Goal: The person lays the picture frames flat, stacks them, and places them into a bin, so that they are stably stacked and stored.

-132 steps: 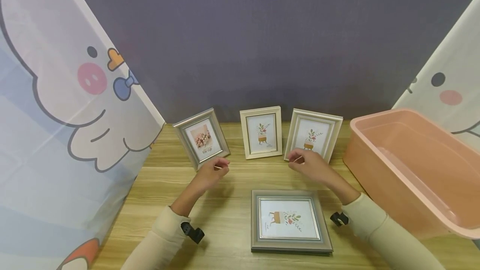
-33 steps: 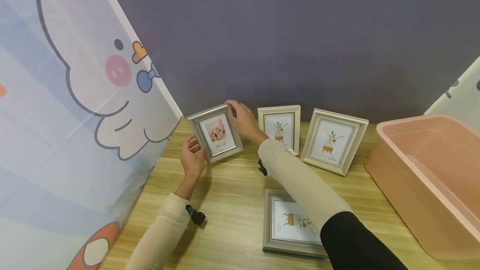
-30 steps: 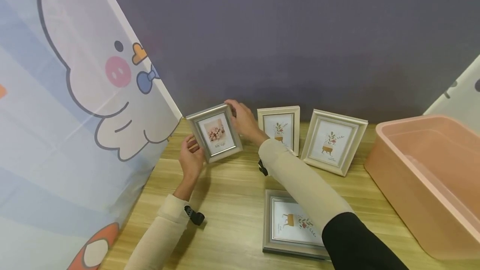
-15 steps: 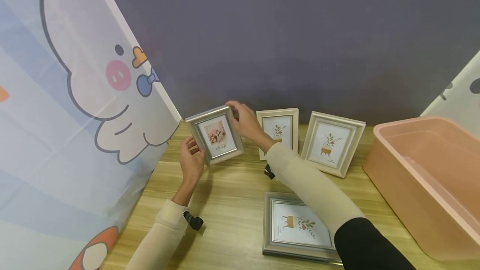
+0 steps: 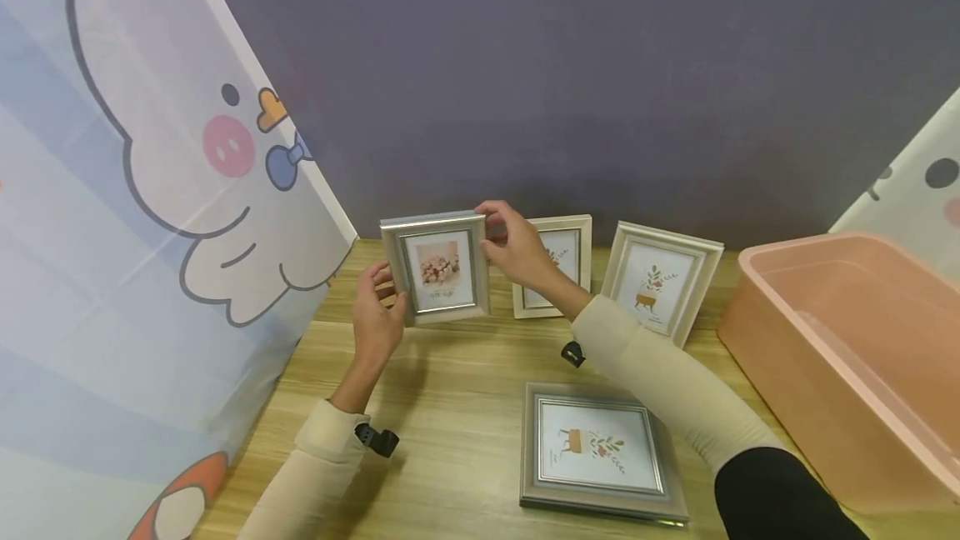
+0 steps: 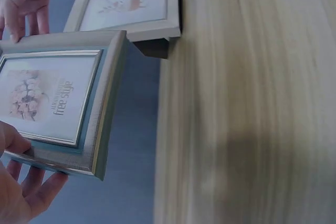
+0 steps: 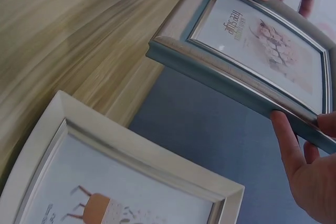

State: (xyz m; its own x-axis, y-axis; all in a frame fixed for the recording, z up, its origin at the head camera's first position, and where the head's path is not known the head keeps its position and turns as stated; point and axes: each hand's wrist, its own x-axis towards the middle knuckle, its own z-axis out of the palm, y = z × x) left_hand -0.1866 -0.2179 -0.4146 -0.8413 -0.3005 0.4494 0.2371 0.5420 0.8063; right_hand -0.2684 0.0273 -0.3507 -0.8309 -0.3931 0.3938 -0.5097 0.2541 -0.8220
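Observation:
Both hands hold a silver picture frame point(image 5: 444, 317) with a pink flower print, upright at the back left. My left hand point(image 5: 377, 319) pinches its lower left side, thumb in front and fingers behind. At the upper right corner, my right hand point(image 5: 517, 248) grips with thumb and fingers. Both wrist views show a gap between the held picture frame point(image 6: 100, 124) and the table, so it is off the surface. Just right of it stands a cream picture frame point(image 5: 536, 307) with a plant print, partly covered by my right hand. Another cream picture frame point(image 5: 701, 273) stands farther right, tilted.
A larger grey-silver picture frame point(image 5: 600, 494) lies flat near the front of the wooden table point(image 5: 450, 423), apparently on another. A pink plastic tub point(image 5: 795, 373) stands on the right. A dark wall point(image 5: 570, 90) rises behind; a cartoon-printed sheet point(image 5: 150, 290) is at left.
From hanging apart with nothing held, both hands came to the silver picture frame, the right one crossing leftward. In the last half second the frame turned more squarely forward and shifted slightly right.

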